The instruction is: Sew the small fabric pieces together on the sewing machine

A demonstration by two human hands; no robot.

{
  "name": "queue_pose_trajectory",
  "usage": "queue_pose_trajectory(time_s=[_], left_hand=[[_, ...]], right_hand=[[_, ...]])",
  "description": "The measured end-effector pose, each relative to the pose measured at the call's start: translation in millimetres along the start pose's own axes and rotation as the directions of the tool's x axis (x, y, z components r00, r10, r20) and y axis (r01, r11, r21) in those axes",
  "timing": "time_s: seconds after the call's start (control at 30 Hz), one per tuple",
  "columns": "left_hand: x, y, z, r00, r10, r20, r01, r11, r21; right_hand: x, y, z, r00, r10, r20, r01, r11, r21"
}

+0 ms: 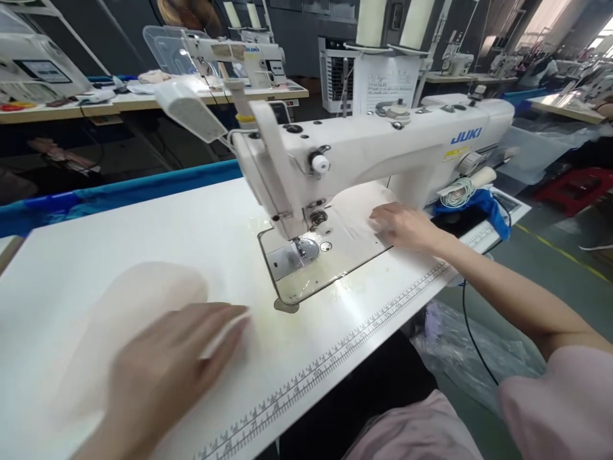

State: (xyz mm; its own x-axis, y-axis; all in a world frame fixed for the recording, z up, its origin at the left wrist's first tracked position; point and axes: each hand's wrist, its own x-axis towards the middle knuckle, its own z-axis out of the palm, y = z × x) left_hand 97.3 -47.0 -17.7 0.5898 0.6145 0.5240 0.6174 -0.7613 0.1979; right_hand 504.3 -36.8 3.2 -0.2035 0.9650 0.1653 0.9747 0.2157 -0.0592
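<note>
My left hand (177, 364), smeared by motion, is over the left part of the white sewing table. A pale, rounded fabric piece (143, 294) lies under and beyond it, also blurred, and a white edge shows between its thumb and fingers. Under the arm of the white sewing machine (364, 150) rests a second pale fabric piece (357, 207). My right hand (407, 227) has its fingers closed at the right side of that piece. Bare metal of the needle plate (292, 259) shows beneath the presser foot (301, 248).
A printed ruler (335, 358) runs along the front edge of the table. Wound cord (457, 191) and blue cloth (495, 214) sit by the machine's right end. Blue fabric (143, 188) lines the far edge. Another sewing machine (258, 64) stands behind, and a red stool (575, 188) to the right.
</note>
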Motion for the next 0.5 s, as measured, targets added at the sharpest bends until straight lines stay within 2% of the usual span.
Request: queue_pose_trajectory(time_s=[0.03, 0.07, 0.1, 0.17, 0.23, 0.33, 0.4, 0.5], left_hand=[[13, 18, 11.4, 0.988, 0.153, 0.007, -0.153, 0.987, 0.056], [28, 35, 23.7, 0.973, 0.227, 0.037, -0.229, 0.972, 0.055], [44, 49, 36.5, 0.957, 0.283, 0.057, -0.286, 0.957, 0.045], [75, 69, 62.8, 0.943, 0.318, 0.098, -0.323, 0.945, 0.041], [105, 80, 87.8, 0.951, 0.281, 0.124, -0.289, 0.956, 0.048], [142, 85, 117.8, 0.962, 0.186, 0.198, -0.204, 0.976, 0.076], [157, 86, 131.3, 0.952, 0.143, 0.269, -0.175, 0.979, 0.101], [165, 87, 143.0, 0.940, 0.126, 0.316, -0.171, 0.978, 0.118]], right_hand=[[1, 7, 0, 1.000, 0.008, 0.015, -0.008, 1.000, -0.001], [2, 12, 2, 1.000, 0.009, 0.017, -0.009, 1.000, 0.005], [3, 16, 3, 1.000, 0.008, 0.012, -0.008, 1.000, 0.009], [5, 22, 7, 1.000, 0.008, -0.002, -0.008, 1.000, 0.010], [8, 27, 10, 1.000, -0.004, -0.011, 0.004, 1.000, 0.008], [14, 35, 12, 0.999, -0.045, -0.007, 0.045, 0.999, 0.010], [17, 40, 13, 0.998, -0.056, -0.013, 0.056, 0.998, 0.016], [20, 46, 14, 0.998, -0.024, -0.051, 0.026, 0.999, 0.034]])
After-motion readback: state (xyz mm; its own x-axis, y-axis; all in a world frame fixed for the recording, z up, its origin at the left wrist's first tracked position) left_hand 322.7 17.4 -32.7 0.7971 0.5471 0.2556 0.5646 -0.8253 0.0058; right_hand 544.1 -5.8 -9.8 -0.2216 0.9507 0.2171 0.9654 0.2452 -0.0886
